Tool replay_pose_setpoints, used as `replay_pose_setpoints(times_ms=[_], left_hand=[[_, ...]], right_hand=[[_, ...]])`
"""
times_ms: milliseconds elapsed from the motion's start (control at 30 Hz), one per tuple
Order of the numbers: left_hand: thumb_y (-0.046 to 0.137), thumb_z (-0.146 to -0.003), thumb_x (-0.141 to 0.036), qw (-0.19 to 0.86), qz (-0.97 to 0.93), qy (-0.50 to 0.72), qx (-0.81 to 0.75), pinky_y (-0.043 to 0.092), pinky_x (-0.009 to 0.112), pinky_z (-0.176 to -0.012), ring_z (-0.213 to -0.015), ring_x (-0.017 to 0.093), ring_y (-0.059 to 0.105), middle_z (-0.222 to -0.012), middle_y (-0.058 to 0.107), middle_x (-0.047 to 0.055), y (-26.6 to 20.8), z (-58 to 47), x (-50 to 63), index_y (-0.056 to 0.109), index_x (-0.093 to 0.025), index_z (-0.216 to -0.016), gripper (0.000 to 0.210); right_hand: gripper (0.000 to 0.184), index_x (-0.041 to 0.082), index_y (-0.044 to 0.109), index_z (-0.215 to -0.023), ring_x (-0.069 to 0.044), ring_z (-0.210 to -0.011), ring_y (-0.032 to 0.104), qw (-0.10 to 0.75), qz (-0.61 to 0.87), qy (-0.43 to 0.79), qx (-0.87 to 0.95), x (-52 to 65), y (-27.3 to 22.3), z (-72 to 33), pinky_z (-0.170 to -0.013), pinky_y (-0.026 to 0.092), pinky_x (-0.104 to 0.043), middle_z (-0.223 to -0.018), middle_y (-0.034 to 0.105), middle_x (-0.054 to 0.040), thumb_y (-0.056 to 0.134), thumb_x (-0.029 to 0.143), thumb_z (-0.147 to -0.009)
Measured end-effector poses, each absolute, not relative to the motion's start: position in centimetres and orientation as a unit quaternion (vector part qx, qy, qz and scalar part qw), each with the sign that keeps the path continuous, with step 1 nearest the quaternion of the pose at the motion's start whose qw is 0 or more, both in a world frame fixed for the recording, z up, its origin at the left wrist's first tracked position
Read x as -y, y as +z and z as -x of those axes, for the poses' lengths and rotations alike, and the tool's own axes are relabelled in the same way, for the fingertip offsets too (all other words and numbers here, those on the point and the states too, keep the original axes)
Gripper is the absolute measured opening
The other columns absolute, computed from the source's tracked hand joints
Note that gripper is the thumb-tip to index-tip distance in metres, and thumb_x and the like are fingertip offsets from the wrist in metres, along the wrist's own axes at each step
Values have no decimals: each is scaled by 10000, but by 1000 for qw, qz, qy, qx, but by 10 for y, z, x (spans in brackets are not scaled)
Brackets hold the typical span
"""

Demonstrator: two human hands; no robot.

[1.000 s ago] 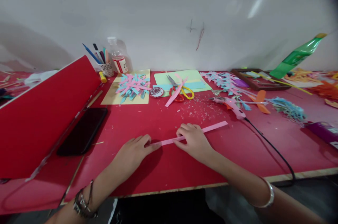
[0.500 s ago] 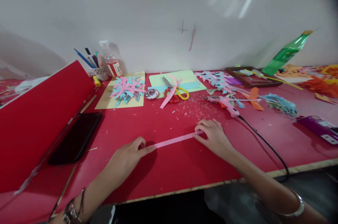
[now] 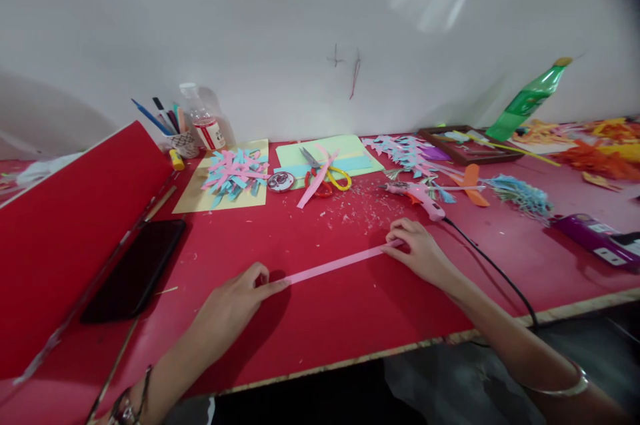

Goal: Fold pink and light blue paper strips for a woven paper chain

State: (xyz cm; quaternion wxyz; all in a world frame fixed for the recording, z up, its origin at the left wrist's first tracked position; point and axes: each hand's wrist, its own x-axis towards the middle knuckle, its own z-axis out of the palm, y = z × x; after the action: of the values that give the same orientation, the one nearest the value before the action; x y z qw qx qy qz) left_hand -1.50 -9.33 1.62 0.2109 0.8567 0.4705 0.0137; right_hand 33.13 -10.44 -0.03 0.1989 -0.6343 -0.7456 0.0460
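A narrow pink paper strip (image 3: 335,265) stretches straight between my two hands, low over the red tabletop (image 3: 320,325). Its left end is pinched between the thumb and finger of my left hand (image 3: 235,305). Near the other end, my right hand (image 3: 420,255) closes thumb and fingers on the strip, a little farther from me. Beyond the strip lie scissors (image 3: 341,178) with red and yellow handles, partly under another pink paper piece (image 3: 317,178). A pink glue gun (image 3: 423,199) rests behind my right hand, its black cord running to the table's front edge.
On the left are a black phone (image 3: 135,271), a standing red board (image 3: 75,231), a pen cup (image 3: 184,143) and a clear bottle (image 3: 207,125). Cut strips (image 3: 235,175) lie on yellow paper. A green bottle (image 3: 527,105) leans by a brown tray (image 3: 470,155); a purple device (image 3: 595,238) lies right.
My right hand has slid right along the pink strip, so more of it shows between my hands. My left hand keeps its pinch. The view has shifted slightly.
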Motion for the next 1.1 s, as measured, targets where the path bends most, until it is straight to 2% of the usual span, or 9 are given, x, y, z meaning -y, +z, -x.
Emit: replay_pose_setpoints(times_ms=[133,300,500,633,833,967,1100], left_hand=[[269,-797,-126,137,-897,-11,-420,379,221,-653,-694,105,458,-881,447,12,14,17,93,457,-358,-1101,426],[293,-803,-148,135,-893,-4,-429,392,191,-635,-685,95,466,-885,460,14,17,15,93,471,-319,-1099,386],[287,-781,-80,109,-903,-16,-416,404,210,-645,-714,104,487,-909,458,9,18,16,93,438,-394,-1121,487],[308,-783,-96,103,-914,11,-393,410,210,-677,-767,112,503,-931,482,15,22,14,92,471,-353,-1102,441],[373,-801,-223,29,-914,77,-397,354,396,-825,-967,223,449,-1038,513,62,37,-20,84,485,-237,-1085,305],[404,-810,-280,94,-939,98,-316,378,312,-798,-941,175,454,-1025,500,49,41,-64,75,453,-220,-1092,293],[377,-828,-265,133,-950,82,-270,397,237,-703,-823,130,493,-920,501,33,29,-92,72,510,-191,-987,221]], right_hand=[[213,175,521,-673,-179,-780,470,214,636,37,740,104,-4,-346,-689,373,-315,-859,492,-58,485,374,-743],[246,176,507,-625,-162,-729,468,223,645,35,730,102,-6,-354,-676,379,-307,-811,487,-47,472,385,-751],[270,172,505,-602,-164,-767,470,232,639,40,732,98,-6,-357,-696,368,-297,-807,483,-44,473,393,-753],[284,168,516,-602,-162,-756,475,239,637,35,732,99,-5,-356,-683,361,-301,-797,486,-44,466,400,-757],[286,170,530,-617,-125,-711,501,250,639,48,726,111,9,-315,-699,310,-306,-752,541,-5,417,353,-805],[258,168,535,-646,-119,-720,496,239,595,50,766,114,11,-283,-707,295,-296,-735,547,-1,427,337,-808],[235,164,547,-686,-129,-716,486,222,562,72,793,116,7,-278,-658,325,-265,-737,540,-19,438,338,-800]])
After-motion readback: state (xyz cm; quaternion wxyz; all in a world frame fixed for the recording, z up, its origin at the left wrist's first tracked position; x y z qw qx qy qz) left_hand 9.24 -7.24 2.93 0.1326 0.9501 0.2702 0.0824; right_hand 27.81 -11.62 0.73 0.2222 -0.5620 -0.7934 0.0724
